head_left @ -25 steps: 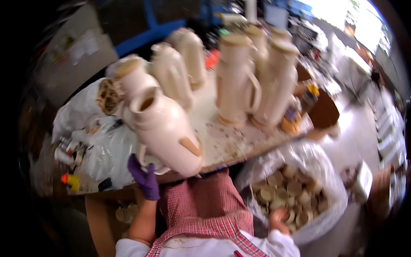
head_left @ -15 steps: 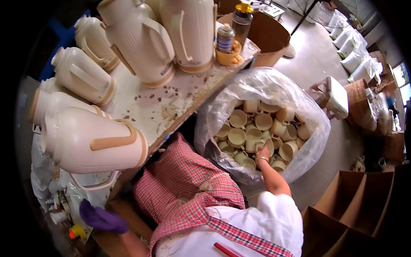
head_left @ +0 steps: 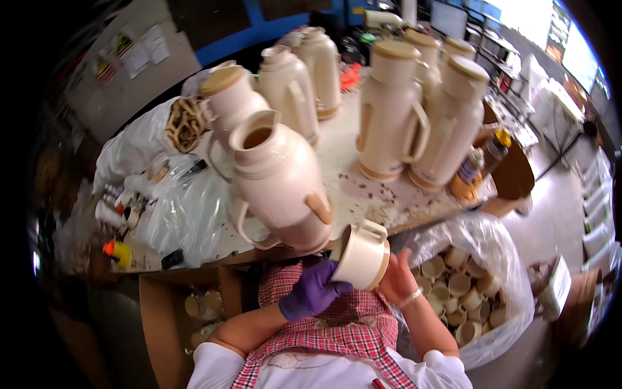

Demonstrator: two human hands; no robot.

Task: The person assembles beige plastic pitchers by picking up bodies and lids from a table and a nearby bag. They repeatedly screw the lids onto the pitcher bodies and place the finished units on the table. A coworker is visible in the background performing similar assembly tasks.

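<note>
My left hand, in a purple glove, grips a cream cup with a handle on its upper side and a tan band at its right end. The cup is tilted above my lap, its dark open mouth toward the left. My bare right hand is beside the tan end, fingers stretched upward and partly blurred; part of it is hidden behind the cup. Just beyond the cup, an uncapped cream vacuum jug leans at the table's front edge.
Several capped jugs stand on the littered table. Many cups fill a clear plastic bag on the right. A cardboard box with cups stands at lower left. A spray can is at the table's right end; plastic wrap lies left.
My right hand has left the bag of cups and come to my lap. My left hand has moved inward and now holds a cup. The view has swung left.
</note>
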